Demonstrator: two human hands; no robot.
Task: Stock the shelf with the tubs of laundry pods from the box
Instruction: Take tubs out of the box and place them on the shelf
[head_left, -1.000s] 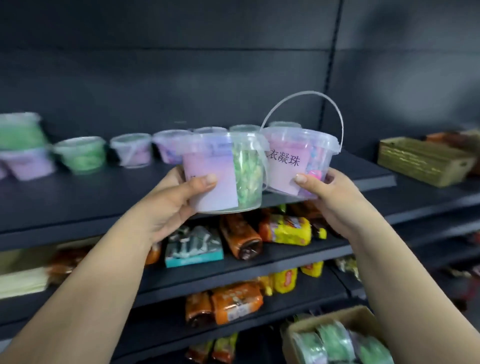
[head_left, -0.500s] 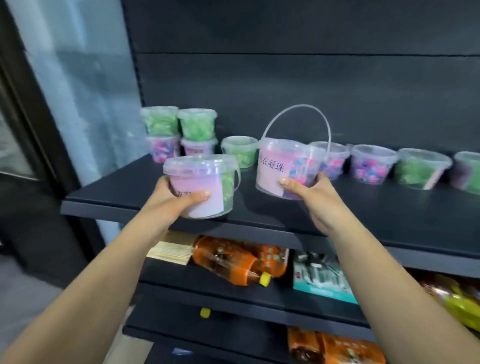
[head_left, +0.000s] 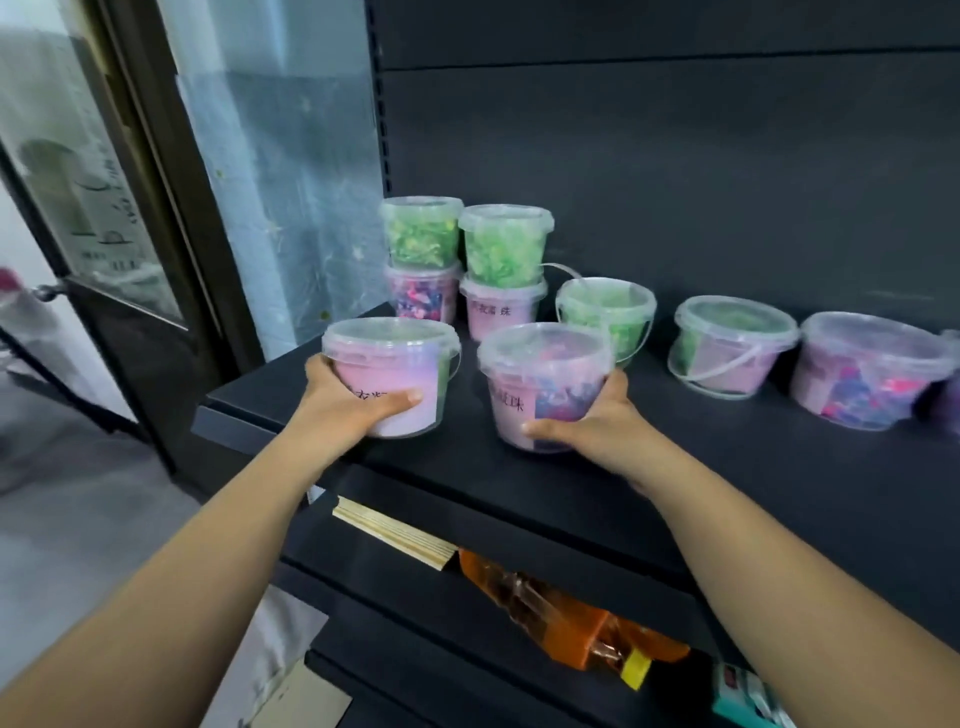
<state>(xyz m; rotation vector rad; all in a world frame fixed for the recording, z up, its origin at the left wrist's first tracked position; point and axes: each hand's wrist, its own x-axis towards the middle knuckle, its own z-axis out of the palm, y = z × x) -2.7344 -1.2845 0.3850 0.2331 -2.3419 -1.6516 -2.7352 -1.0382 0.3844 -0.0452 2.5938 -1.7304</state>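
your left hand (head_left: 343, 410) curls its fingers (head_left: 400, 400) round a clear plastic tub (head_left: 389, 364), thumb across blurred black characters on its pale pink label. your right hand (head_left: 597, 431) grips a lidded tub of pink-blue pods (head_left: 545, 384) the same way, both at the front of the matte black shelf (head_left: 727, 467), with stacked green tubs (head_left: 421, 234) just beyond your fingers.

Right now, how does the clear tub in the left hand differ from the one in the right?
The left hand grips a clear plastic tub with green pods; the right hand grips a clear plastic tub with pink and blue pods. The green-pod tub's pink label faces the camera squarely; the other's is turned aside. Both have clear lids.
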